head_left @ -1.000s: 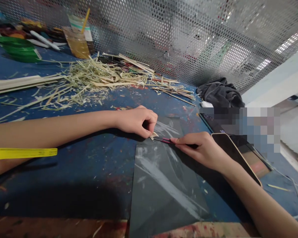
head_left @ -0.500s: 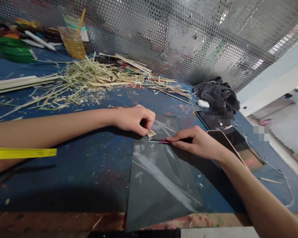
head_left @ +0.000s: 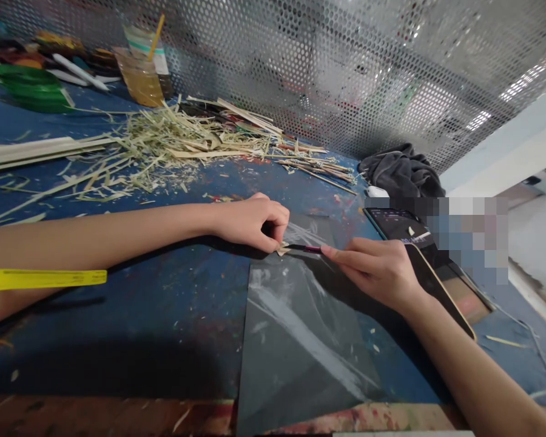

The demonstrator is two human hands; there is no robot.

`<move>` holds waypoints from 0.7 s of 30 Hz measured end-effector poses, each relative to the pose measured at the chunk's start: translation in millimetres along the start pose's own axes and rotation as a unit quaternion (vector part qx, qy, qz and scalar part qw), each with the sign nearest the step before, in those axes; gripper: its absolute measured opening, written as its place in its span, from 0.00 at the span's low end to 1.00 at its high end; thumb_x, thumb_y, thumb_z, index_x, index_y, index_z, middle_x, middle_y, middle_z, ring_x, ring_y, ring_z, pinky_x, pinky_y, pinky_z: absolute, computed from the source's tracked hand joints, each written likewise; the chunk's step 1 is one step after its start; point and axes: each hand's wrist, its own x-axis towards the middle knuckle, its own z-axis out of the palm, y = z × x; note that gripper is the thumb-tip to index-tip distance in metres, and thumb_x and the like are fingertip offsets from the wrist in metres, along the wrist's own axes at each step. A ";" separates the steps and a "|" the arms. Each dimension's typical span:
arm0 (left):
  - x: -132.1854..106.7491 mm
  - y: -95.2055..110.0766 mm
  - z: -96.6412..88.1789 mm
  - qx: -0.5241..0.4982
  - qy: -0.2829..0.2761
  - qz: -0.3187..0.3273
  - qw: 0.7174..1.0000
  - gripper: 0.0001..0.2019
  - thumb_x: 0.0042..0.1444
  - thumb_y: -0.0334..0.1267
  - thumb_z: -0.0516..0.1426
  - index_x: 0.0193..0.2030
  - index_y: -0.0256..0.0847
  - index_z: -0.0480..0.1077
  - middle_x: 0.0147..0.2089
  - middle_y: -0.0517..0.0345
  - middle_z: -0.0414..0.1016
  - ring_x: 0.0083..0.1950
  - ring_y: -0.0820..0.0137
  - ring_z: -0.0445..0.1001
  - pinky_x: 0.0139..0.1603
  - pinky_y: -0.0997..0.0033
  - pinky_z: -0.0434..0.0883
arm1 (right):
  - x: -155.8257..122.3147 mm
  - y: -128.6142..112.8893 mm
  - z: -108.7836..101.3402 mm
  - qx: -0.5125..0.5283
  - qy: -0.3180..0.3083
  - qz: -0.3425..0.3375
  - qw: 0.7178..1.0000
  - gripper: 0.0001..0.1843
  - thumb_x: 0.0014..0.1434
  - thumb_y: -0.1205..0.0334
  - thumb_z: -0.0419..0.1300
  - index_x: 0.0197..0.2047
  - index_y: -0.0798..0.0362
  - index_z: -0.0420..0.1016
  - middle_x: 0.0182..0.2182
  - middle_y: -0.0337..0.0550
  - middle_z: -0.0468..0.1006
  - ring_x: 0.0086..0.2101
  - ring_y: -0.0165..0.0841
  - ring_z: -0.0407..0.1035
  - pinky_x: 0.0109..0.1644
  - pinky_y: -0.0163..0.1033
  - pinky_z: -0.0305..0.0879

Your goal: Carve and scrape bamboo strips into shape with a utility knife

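My left hand [head_left: 253, 222] rests on the blue table [head_left: 118, 303], fingers curled, pinching a small pale sliver of bamboo [head_left: 282, 248] against the upper edge of a dark grey cutting mat [head_left: 295, 328]. My right hand [head_left: 377, 270] is closed round a thin craft knife with a pink and black handle [head_left: 306, 248]. The knife's tip touches the sliver right beside my left fingertips. A yellow band [head_left: 43, 278] sits on my left forearm.
A heap of bamboo strips and shavings [head_left: 173, 142] covers the back of the table. A plastic cup with a straw [head_left: 141, 73] and green plates [head_left: 31, 91] stand at the back left. A dark cloth [head_left: 403, 170] and phones [head_left: 437, 276] lie right. Perforated metal [head_left: 323, 67] walls the far side.
My right hand has pushed the knife slightly up and left, so its tip now meets the sliver. My left hand has stayed in place.
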 end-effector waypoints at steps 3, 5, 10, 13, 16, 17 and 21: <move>0.6 0.6 -1.5 -0.001 -0.005 0.000 1.000 0.04 0.46 0.34 0.58 0.23 0.40 0.70 0.32 0.64 0.73 0.37 0.72 0.69 0.48 0.68 0.53 | -0.3 -0.2 2.3 -0.046 0.009 -0.023 0.999 0.13 0.63 0.64 0.55 0.45 0.41 0.79 0.18 0.34 0.67 0.20 0.23 0.56 0.23 0.35 0.46; 1.1 1.0 -2.9 -0.008 -0.013 0.000 1.000 0.04 0.46 0.34 0.58 0.23 0.40 0.71 0.32 0.63 0.73 0.36 0.72 0.69 0.48 0.69 0.55 | -1.9 0.2 2.8 -0.066 0.019 -0.042 0.997 0.15 0.62 0.65 0.56 0.49 0.39 0.76 0.19 0.34 0.68 0.20 0.24 0.56 0.23 0.36 0.46; 1.6 0.3 -5.2 -0.019 -0.028 -0.007 0.999 0.05 0.48 0.36 0.58 0.24 0.40 0.72 0.32 0.63 0.72 0.36 0.73 0.69 0.48 0.69 0.55 | -6.2 3.2 -0.1 -0.130 0.020 -0.080 0.988 0.20 0.61 0.67 0.56 0.54 0.38 0.72 0.22 0.35 0.71 0.22 0.26 0.58 0.24 0.37 0.46; 1.2 -0.6 -5.9 -0.020 -0.040 -0.002 0.999 0.05 0.50 0.37 0.58 0.26 0.40 0.72 0.33 0.63 0.72 0.37 0.72 0.69 0.49 0.69 0.54 | -6.1 4.1 0.3 -0.131 0.025 -0.086 0.987 0.19 0.61 0.68 0.56 0.52 0.41 0.74 0.21 0.36 0.70 0.23 0.26 0.59 0.24 0.36 0.46; 1.0 -0.4 -6.2 -0.014 -0.040 -0.003 0.999 0.04 0.51 0.36 0.58 0.27 0.40 0.71 0.33 0.64 0.72 0.38 0.72 0.69 0.50 0.69 0.52 | -4.8 2.2 4.7 -0.084 0.009 -0.052 0.995 0.15 0.62 0.67 0.55 0.49 0.45 0.77 0.20 0.35 0.67 0.21 0.25 0.57 0.24 0.35 0.47; 1.0 0.0 -6.1 -0.011 -0.040 -0.006 0.999 0.04 0.50 0.35 0.58 0.27 0.40 0.71 0.33 0.64 0.72 0.38 0.72 0.69 0.51 0.68 0.52 | -4.2 0.9 6.4 -0.061 -0.002 -0.031 0.998 0.13 0.63 0.65 0.55 0.47 0.46 0.78 0.19 0.35 0.66 0.20 0.25 0.56 0.24 0.35 0.47; 1.7 2.1 -4.6 -0.005 -0.035 -0.020 0.999 0.04 0.49 0.34 0.58 0.25 0.39 0.69 0.33 0.64 0.73 0.38 0.72 0.69 0.51 0.68 0.50 | -0.8 -4.3 9.5 0.051 -0.042 0.044 0.997 0.13 0.64 0.61 0.54 0.42 0.50 0.80 0.19 0.34 0.63 0.20 0.24 0.55 0.24 0.33 0.49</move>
